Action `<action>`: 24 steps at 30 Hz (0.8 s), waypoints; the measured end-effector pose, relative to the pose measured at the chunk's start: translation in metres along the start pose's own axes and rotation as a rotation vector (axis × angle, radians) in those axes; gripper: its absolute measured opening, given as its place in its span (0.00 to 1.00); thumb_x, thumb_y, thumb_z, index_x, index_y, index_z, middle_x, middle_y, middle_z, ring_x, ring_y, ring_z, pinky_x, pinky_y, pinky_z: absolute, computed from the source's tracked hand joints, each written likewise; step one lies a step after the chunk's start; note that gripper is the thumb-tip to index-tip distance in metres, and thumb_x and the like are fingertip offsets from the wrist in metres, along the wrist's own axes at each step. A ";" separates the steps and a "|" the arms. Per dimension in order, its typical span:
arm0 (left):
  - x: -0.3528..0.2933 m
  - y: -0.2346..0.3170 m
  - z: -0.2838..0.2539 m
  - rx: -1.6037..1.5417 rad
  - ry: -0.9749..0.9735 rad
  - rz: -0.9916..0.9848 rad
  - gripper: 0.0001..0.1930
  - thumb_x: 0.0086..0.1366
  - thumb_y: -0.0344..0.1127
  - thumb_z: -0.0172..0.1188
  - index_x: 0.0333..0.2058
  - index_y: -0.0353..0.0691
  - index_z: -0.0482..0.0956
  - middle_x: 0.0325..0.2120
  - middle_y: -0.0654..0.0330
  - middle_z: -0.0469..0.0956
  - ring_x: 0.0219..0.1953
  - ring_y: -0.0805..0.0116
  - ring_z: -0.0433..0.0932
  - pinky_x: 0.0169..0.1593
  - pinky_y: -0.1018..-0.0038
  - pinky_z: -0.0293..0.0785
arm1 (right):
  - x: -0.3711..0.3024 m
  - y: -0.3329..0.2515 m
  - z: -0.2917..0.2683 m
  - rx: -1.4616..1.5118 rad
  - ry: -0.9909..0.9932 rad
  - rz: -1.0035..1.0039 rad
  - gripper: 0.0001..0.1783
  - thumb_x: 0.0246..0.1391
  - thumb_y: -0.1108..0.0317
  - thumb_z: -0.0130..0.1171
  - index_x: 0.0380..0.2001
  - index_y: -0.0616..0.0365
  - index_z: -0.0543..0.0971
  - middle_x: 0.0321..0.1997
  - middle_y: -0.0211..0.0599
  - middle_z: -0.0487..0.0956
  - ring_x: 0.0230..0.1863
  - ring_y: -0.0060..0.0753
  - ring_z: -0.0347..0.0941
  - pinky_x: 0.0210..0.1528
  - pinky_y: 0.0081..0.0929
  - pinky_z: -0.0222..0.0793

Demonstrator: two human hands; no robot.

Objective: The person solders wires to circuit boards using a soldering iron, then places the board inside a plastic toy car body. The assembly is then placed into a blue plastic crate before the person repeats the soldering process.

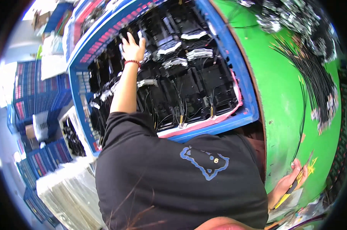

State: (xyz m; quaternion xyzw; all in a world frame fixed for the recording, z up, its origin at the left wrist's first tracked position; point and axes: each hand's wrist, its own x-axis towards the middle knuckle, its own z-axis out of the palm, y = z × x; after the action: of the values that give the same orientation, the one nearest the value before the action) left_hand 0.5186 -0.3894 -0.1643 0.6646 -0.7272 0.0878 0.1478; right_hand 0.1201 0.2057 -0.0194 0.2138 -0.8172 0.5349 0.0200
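Brightly lit; left edge blown out white; glints on silvery bundles (284,19); black vignette, bent edges; slight softness.

Free tabletop (277,88) between crate (237,65) and cables (317,86)

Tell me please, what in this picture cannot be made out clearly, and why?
In the head view:
Left hand: blur hides whether it touches the black parts.
Blue crate, silvery heap: far parts cut off by top edge.
Yellow-black tool in right hand: tip too small to identify.
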 end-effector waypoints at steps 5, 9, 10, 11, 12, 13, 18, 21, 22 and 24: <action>-0.005 0.058 0.029 -0.403 -0.035 0.117 0.26 0.58 0.46 0.54 0.44 0.23 0.74 0.43 0.32 0.74 0.45 0.33 0.73 0.52 0.52 0.70 | -0.021 0.009 -0.020 0.080 0.062 0.095 0.13 0.61 0.75 0.52 0.48 0.65 0.68 0.41 0.48 0.79 0.43 0.40 0.78 0.49 0.33 0.75; -0.008 0.034 -0.012 -0.302 0.031 0.181 0.25 0.66 0.48 0.50 0.52 0.31 0.72 0.47 0.37 0.74 0.49 0.36 0.72 0.54 0.53 0.67 | -0.016 -0.012 -0.018 0.172 0.011 0.033 0.09 0.60 0.78 0.51 0.44 0.63 0.70 0.41 0.49 0.79 0.42 0.34 0.79 0.47 0.29 0.73; 0.022 -0.018 0.011 -0.119 0.148 0.137 0.27 0.69 0.46 0.46 0.58 0.29 0.67 0.56 0.40 0.69 0.56 0.39 0.68 0.62 0.57 0.62 | -0.018 -0.011 -0.028 0.224 0.035 0.007 0.10 0.60 0.77 0.52 0.45 0.64 0.69 0.41 0.49 0.79 0.41 0.35 0.79 0.47 0.30 0.74; 0.017 0.023 -0.008 -0.434 0.253 0.175 0.28 0.71 0.45 0.44 0.59 0.25 0.64 0.60 0.39 0.64 0.61 0.42 0.63 0.66 0.59 0.57 | -0.024 -0.009 -0.034 0.241 0.079 -0.024 0.10 0.61 0.76 0.52 0.46 0.64 0.69 0.40 0.50 0.80 0.41 0.35 0.79 0.47 0.31 0.74; 0.031 0.056 -0.034 -0.533 0.277 0.286 0.29 0.70 0.44 0.45 0.59 0.23 0.63 0.61 0.37 0.62 0.61 0.44 0.64 0.65 0.58 0.58 | -0.030 -0.004 -0.041 0.282 0.113 -0.058 0.11 0.61 0.75 0.52 0.46 0.64 0.69 0.39 0.51 0.80 0.40 0.36 0.79 0.46 0.31 0.74; 0.009 0.127 -0.078 -0.652 0.345 0.246 0.26 0.70 0.41 0.48 0.57 0.24 0.66 0.57 0.39 0.67 0.58 0.47 0.68 0.63 0.60 0.63 | -0.038 0.002 -0.048 0.270 0.147 -0.040 0.11 0.61 0.75 0.52 0.46 0.64 0.69 0.39 0.51 0.80 0.40 0.36 0.79 0.46 0.31 0.74; -0.117 0.349 -0.194 -0.914 -0.124 0.922 0.09 0.56 0.21 0.62 0.37 0.34 0.81 0.34 0.58 0.81 0.36 0.68 0.78 0.41 0.73 0.74 | -0.046 0.027 -0.066 0.307 0.210 0.033 0.10 0.62 0.75 0.52 0.46 0.65 0.69 0.34 0.47 0.80 0.38 0.34 0.80 0.43 0.28 0.75; -0.216 0.439 -0.237 -0.991 -0.572 1.650 0.09 0.51 0.19 0.64 0.32 0.35 0.80 0.30 0.55 0.79 0.32 0.60 0.78 0.38 0.71 0.75 | -0.041 0.044 -0.076 0.336 0.204 0.010 0.12 0.61 0.76 0.53 0.47 0.66 0.70 0.35 0.46 0.80 0.39 0.34 0.79 0.45 0.29 0.74; -0.247 0.461 -0.248 -0.915 -0.626 1.803 0.09 0.50 0.22 0.66 0.32 0.37 0.81 0.30 0.54 0.78 0.33 0.56 0.78 0.37 0.68 0.75 | -0.043 0.045 -0.081 0.386 0.219 0.049 0.12 0.60 0.76 0.54 0.47 0.66 0.71 0.38 0.47 0.80 0.39 0.33 0.80 0.46 0.28 0.75; -0.294 0.491 -0.247 -0.876 -0.602 1.970 0.09 0.47 0.29 0.67 0.30 0.39 0.80 0.32 0.59 0.76 0.37 0.57 0.76 0.40 0.66 0.72 | -0.045 0.050 -0.084 0.379 0.207 0.050 0.12 0.60 0.76 0.55 0.47 0.66 0.72 0.40 0.46 0.79 0.39 0.32 0.80 0.45 0.28 0.75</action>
State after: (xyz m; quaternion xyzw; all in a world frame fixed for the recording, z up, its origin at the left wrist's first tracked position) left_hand 0.0767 0.0172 0.0047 -0.3164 -0.9103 -0.2616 0.0529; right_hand 0.1260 0.3111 -0.0388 0.1376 -0.7006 0.6984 0.0499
